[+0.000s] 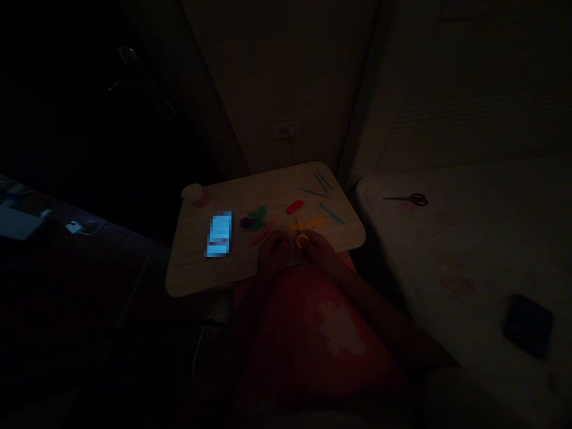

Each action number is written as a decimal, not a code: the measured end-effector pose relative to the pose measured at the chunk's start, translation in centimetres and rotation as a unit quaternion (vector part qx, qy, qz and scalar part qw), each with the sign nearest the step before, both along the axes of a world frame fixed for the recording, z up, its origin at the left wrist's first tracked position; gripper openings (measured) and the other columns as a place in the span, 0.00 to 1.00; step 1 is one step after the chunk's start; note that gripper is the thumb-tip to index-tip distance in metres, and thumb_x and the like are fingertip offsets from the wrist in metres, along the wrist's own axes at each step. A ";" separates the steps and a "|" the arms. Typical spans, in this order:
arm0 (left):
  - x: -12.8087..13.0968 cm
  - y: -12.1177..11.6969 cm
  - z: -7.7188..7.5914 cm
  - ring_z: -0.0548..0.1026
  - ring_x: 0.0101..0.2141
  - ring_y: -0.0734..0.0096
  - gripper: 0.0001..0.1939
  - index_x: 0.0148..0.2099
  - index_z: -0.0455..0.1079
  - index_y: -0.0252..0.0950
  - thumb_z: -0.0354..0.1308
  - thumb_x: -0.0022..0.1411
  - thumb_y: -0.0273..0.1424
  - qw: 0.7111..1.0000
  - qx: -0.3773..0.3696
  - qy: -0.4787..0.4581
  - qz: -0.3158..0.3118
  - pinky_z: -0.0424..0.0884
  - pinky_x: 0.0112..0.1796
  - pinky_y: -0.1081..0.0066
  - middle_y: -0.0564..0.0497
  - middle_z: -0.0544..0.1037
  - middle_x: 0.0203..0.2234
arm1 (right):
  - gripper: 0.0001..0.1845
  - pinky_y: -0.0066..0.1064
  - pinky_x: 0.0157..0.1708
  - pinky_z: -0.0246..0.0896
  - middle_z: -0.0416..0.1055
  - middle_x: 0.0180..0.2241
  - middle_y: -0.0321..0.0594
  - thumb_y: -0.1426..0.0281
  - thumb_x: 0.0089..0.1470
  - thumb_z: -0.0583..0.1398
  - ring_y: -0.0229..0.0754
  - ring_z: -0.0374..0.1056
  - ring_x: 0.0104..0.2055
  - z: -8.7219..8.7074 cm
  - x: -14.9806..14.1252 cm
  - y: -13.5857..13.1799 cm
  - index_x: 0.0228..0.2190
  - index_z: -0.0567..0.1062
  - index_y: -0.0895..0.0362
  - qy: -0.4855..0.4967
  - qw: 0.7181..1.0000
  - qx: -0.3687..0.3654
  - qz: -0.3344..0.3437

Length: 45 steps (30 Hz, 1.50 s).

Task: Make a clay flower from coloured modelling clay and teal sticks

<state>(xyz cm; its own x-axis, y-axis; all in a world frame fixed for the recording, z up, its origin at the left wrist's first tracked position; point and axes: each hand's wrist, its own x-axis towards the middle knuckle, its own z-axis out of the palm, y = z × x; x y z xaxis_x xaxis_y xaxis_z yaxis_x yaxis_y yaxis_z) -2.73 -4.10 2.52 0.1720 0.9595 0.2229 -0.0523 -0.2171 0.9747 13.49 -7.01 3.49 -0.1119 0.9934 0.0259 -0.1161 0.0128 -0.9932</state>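
The scene is very dark. At the front edge of the small wooden table, my right hand pinches a small yellow-orange round piece of modelling clay. Close beside it, my left hand has its fingers curled; whatever they may hold is hidden. Just beyond the hands lies flattened yellow-orange clay. A red oval clay piece is farther back. Left of that are a green clay shape, a dark purple lump and thin pinkish-red strips.
On the table are a lit phone, a pale cup, thin blue-green sticks and a blue tool. Scissors and a dark object lie on a pale surface at right. A wall socket is behind.
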 end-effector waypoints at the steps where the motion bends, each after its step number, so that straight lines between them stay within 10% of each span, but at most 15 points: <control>1: 0.1 -0.1 0.1 0.72 0.32 0.68 0.15 0.36 0.75 0.36 0.66 0.57 0.44 1.000 0.004 0.004 -0.006 0.69 0.35 0.70 0.50 0.76 0.30 | 0.25 0.27 0.22 0.51 0.63 0.20 0.32 0.46 0.59 0.58 0.34 0.57 0.21 -0.1 -0.1 0.0 0.26 0.69 0.55 0.001 1.000 0.006 -0.003; 21: 0.0 0.0 0.1 0.73 0.33 0.66 0.15 0.36 0.74 0.36 0.65 0.59 0.43 0.999 0.029 0.017 -0.030 0.69 0.36 0.69 0.50 0.75 0.30 | 0.31 0.28 0.25 0.54 0.68 0.23 0.35 0.39 0.55 0.59 0.35 0.61 0.24 0.1 0.2 -0.1 0.28 0.71 0.56 0.039 0.999 0.010 0.029; 31: -0.4 0.0 -0.5 0.73 0.45 0.59 0.23 0.52 0.75 0.40 0.66 0.59 0.46 0.994 0.074 0.024 -0.072 0.71 0.45 0.63 0.46 0.74 0.45 | 0.22 0.27 0.25 0.55 0.70 0.25 0.34 0.55 0.45 0.70 0.36 0.63 0.25 0.0 0.2 -0.3 0.36 0.74 0.56 0.185 0.974 -0.096 0.084; 41: 0.4 -0.6 0.5 0.73 0.48 0.60 0.12 0.39 0.79 0.38 0.63 0.64 0.41 0.988 0.087 0.064 -0.113 0.69 0.53 0.60 0.45 0.74 0.43 | 0.14 0.26 0.22 0.56 0.70 0.24 0.35 0.67 0.42 0.66 0.35 0.63 0.24 0.2 1.8 -0.3 0.34 0.75 0.58 0.272 0.929 -0.220 0.122; 45: 0.1 0.0 0.2 0.73 0.45 0.60 0.13 0.35 0.78 0.38 0.66 0.60 0.43 0.996 0.057 0.043 -0.058 0.70 0.50 0.62 0.46 0.76 0.40 | 0.20 0.26 0.21 0.52 0.72 0.27 0.35 0.57 0.49 0.66 0.35 0.61 0.23 0.2 2.2 -0.4 0.40 0.75 0.55 0.198 0.966 -0.161 0.036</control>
